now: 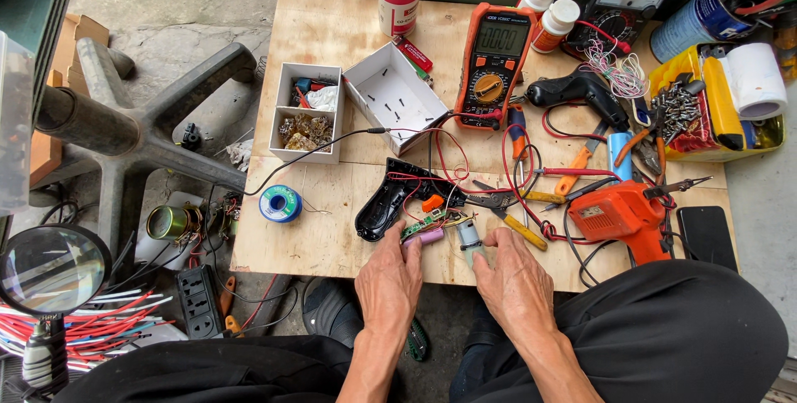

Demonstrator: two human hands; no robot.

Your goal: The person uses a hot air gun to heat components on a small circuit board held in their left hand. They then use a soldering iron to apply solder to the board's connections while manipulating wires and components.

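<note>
The black casing lay opened on the table — left hand fingers pinched the purple cell, right hand fingers clamped the small motor; reassembly looked undone.

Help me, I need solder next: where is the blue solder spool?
The blue solder spool lies on the wooden board's left part, just below the grey two-compartment box and left of the black casing.

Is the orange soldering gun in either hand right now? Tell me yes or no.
No: the orange soldering gun lies on the board, while the left hand and right hand work at the small circuit board.
</note>
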